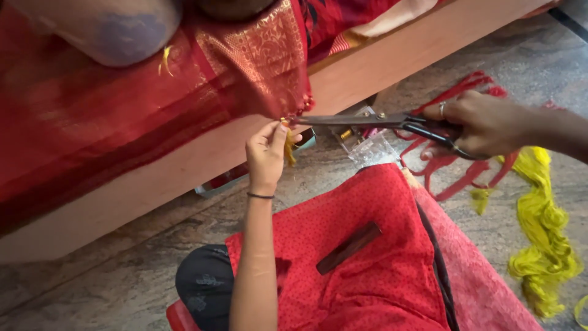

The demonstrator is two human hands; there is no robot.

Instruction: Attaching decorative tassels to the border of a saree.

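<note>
A red cloth with a gold woven border [245,55] hangs over the edge of a wooden ledge [184,165]; below it on the stone floor [92,288] lies a shallow tray [226,179], its contents too hidden to tell; further right sits a clear plastic packet [370,147] holding small items, one brass-coloured, the rest unclear. The left hand [266,153] is raised, fingers pinched nearly shut on a yellow tassel [288,150] at the cloth's lower corner; a thin dark band circles its wrist. The right hand [481,125], wearing a ring, is curled closed through the handles of dark scissors [367,120], whose blades lie almost together, tips at the tassel; red threads [453,165] and yellow yarn [542,245] lie on the floor at right.
</note>
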